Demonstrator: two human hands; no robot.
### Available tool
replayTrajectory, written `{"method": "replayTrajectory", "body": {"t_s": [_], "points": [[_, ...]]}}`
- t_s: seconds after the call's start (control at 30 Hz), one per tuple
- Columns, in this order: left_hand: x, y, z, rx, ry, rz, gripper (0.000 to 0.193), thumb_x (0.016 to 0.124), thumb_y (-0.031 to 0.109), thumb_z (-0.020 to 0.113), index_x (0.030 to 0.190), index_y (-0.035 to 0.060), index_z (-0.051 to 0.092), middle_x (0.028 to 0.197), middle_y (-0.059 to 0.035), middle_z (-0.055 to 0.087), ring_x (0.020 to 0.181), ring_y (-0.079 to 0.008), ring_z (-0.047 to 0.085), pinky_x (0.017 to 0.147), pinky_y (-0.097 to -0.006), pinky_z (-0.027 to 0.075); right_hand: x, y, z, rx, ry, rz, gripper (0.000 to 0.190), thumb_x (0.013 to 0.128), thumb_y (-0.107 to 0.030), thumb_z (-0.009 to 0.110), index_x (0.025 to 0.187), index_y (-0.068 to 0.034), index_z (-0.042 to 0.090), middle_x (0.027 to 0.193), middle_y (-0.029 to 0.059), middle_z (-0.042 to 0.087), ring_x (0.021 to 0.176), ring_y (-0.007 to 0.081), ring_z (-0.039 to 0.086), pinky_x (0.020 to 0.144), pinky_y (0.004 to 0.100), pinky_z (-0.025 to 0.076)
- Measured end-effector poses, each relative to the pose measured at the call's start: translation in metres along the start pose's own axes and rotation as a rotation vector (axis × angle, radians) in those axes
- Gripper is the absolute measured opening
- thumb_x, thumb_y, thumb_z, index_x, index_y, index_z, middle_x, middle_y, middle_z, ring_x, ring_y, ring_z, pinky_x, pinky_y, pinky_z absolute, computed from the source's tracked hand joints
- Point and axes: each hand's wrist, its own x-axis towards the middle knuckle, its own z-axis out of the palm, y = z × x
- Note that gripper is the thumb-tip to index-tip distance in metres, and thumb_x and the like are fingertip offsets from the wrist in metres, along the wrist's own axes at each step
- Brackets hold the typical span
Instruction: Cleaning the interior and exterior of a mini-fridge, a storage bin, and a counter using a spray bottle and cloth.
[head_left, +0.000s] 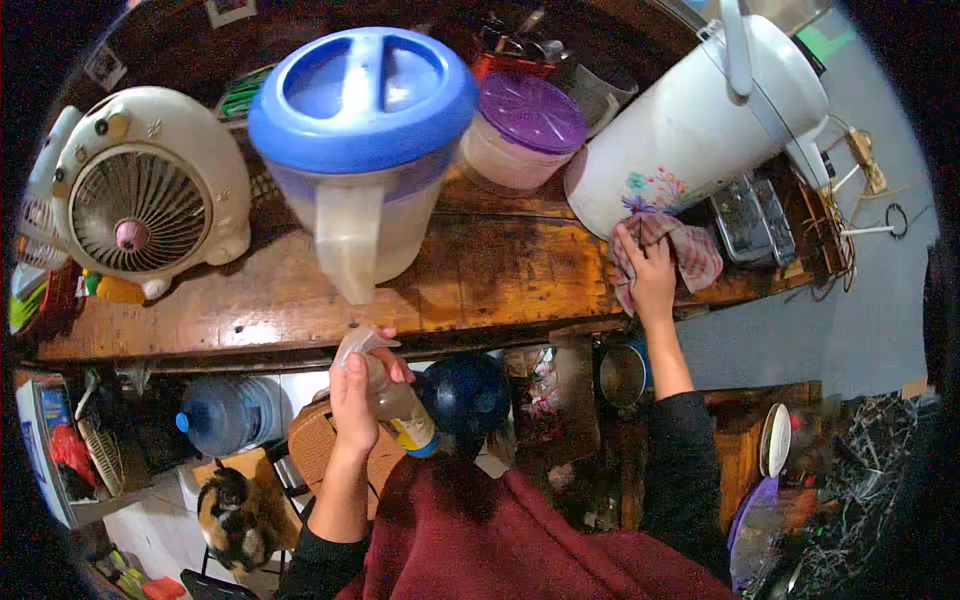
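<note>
My left hand (356, 397) is closed around a clear plastic bottle (409, 420) with a pale top and a yellow label, held before the table's front edge. With my right hand (651, 274) I press a red-and-white checked cloth (694, 251) against the lower side of a tall white vacuum flask (697, 120) with printed flowers. Some of the cloth is bunched under my fingers, and the rest hangs loose to the right. A large plastic pitcher (405, 232) with a blue lid stands on the wooden table (480, 292), beyond my left hand.
On the left stands a white animal-shaped fan (229, 165). A purple-lidded tub (532, 112) sits behind the flask, and a clear plastic tray (754, 217) lies right of it. Cables (862, 157) hang by the wall. Below are a blue water bottle (225, 412) and a calico cat (232, 517).
</note>
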Motion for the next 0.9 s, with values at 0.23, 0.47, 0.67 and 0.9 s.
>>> {"method": "replayTrajectory", "body": {"t_s": [0.23, 0.47, 0.67, 0.9], "points": [[-0.005, 0.004, -0.009, 0.074, 0.008, 0.016, 0.056, 0.087, 0.049, 0.040, 0.106, -0.0036, 0.045, 0.065, -0.0053, 0.048, 0.062, -0.0166, 0.051, 0.061, -0.0285, 0.043, 0.126, -0.143, -0.047, -0.530, -0.539, 0.357, 0.048, 0.074, -0.011, 0.056, 0.121, -0.017, 0.048, 0.105, 0.0123, 0.054, 0.100, 0.0303, 0.050, 0.084, 0.0362, 0.042], [-0.009, 0.016, -0.005, 0.002, -0.047, 0.036, 0.054, 0.086, 0.049, 0.041, 0.103, -0.0026, 0.046, 0.065, -0.0062, 0.049, 0.062, -0.0147, 0.049, 0.063, -0.0282, 0.043, 0.053, -0.024, 0.007, -0.314, 0.000, -0.063, 0.061, 0.072, -0.003, 0.049, 0.129, -0.021, 0.038, 0.115, 0.0141, 0.048, 0.116, 0.0345, 0.038, 0.092, 0.0438, 0.037], [-0.010, 0.062, -0.065, -0.017, 0.061, 0.097, 0.056, 0.084, 0.051, 0.044, 0.106, -0.0004, 0.046, 0.067, -0.0064, 0.051, 0.061, -0.0157, 0.054, 0.056, -0.0277, 0.046, -0.045, -0.095, -0.007, 0.016, 0.293, -0.190, 0.025, 0.084, -0.017, 0.050, 0.102, -0.002, 0.059, 0.105, 0.0141, 0.058, 0.099, 0.0278, 0.053, 0.086, 0.0364, 0.041], [-0.006, 0.152, -0.161, 0.085, 0.463, 0.480, 0.064, 0.080, 0.034, 0.052, 0.132, 0.0048, 0.026, 0.124, -0.0157, 0.040, 0.068, -0.0164, 0.056, 0.056, -0.0286, 0.050, -0.045, -0.277, 0.016, 0.322, 0.388, -0.419, 0.013, 0.070, -0.018, 0.064, 0.082, -0.012, 0.062, 0.087, 0.0042, 0.060, 0.080, 0.0210, 0.054, 0.070, 0.0362, 0.045]]}}
